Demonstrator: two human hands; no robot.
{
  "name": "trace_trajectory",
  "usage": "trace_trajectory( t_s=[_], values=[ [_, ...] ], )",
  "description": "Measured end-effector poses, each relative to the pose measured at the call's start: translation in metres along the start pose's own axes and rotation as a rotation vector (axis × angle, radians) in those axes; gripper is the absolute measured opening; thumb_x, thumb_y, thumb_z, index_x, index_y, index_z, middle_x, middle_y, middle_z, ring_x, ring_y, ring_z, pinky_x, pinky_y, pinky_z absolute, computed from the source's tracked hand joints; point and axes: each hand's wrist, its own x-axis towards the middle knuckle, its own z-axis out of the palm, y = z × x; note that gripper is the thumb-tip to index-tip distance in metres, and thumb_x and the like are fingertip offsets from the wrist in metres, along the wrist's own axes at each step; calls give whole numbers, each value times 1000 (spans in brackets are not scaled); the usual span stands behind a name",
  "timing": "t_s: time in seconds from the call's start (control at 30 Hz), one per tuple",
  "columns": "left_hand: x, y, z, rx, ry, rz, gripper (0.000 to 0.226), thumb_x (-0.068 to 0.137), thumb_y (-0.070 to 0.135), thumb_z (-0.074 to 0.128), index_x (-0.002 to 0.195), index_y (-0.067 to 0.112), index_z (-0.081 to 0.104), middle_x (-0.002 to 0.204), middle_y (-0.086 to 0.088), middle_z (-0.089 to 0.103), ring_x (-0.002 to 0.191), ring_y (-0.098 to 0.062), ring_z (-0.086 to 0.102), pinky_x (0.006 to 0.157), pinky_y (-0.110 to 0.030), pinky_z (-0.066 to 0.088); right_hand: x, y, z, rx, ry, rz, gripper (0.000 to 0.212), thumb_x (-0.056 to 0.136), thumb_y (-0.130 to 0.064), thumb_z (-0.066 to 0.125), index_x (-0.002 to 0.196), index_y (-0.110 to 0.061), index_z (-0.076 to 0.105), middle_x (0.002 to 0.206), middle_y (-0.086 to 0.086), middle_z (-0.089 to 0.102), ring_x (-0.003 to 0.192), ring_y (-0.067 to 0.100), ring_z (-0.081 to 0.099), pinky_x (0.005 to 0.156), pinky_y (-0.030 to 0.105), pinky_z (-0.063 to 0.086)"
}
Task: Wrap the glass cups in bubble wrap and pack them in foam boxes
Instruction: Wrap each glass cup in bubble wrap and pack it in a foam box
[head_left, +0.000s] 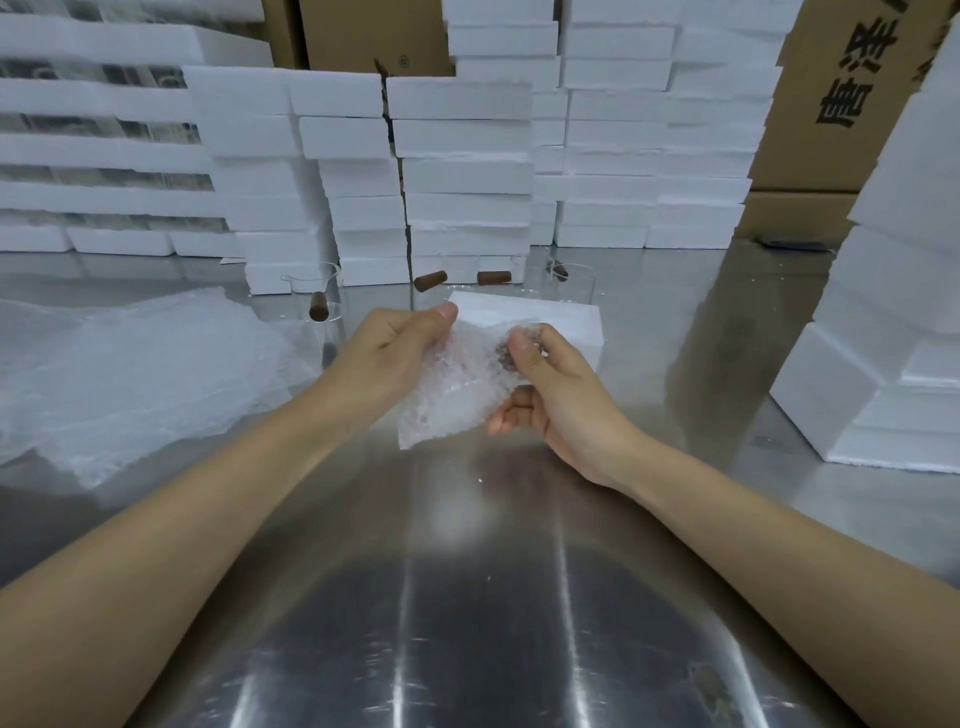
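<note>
A bubble-wrap bundle hangs above the steel table, held from both sides. My left hand pinches its top left edge between thumb and fingers. My right hand grips its right side, thumb on top. A glass cup shows faintly through the wrap, with something brown near my right thumb. Just behind the bundle lies a white foam box. More glass cups with brown wooden handles stand behind it: one at the left, one at the right, others only partly visible.
A loose pile of bubble wrap covers the table's left side. Stacks of white foam boxes line the back, and another stack rises at the right. Cardboard cartons stand behind. The steel table reflects light in front.
</note>
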Motion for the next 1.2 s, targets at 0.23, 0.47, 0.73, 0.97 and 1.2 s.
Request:
trace_trajectory(
  t_s=[0.23,0.47,0.73,0.97,1.2],
  values=[
    [3,1,12,-135,207,-61,61,93,61,18,78,23,63,77,15,65,69,4,62,63,-8,43,4,-2,-3,110,1,48,15,100,-27,44,104,-12,43,103,13,58,63,30,70,61,31,59],
    [5,5,9,-277,239,-34,75,89,68,10,62,32,69,71,8,70,64,-7,68,55,-19,52,2,1,-5,233,-105,149,21,100,-27,43,112,-9,46,101,16,63,69,33,72,59,30,58],
    [7,2,15,-437,261,-162,67,95,64,17,75,28,70,84,7,72,76,-8,70,55,-21,52,4,-4,-5,247,-70,117,17,102,-23,41,110,-9,47,115,17,58,80,43,70,69,39,59],
    [4,5,12,-307,162,-98,80,94,64,6,77,33,78,86,14,74,79,-2,70,61,-17,54,2,-1,-5,256,-116,140,21,102,-24,40,113,-7,48,119,23,56,76,41,71,64,36,59],
    [-4,3,-2,139,-83,252,44,68,45,81,106,34,62,87,19,66,88,3,61,85,-7,40,4,-1,-8,1,22,-68,9,102,-19,41,96,-15,47,102,7,61,80,27,70,70,39,58]
  ],
)
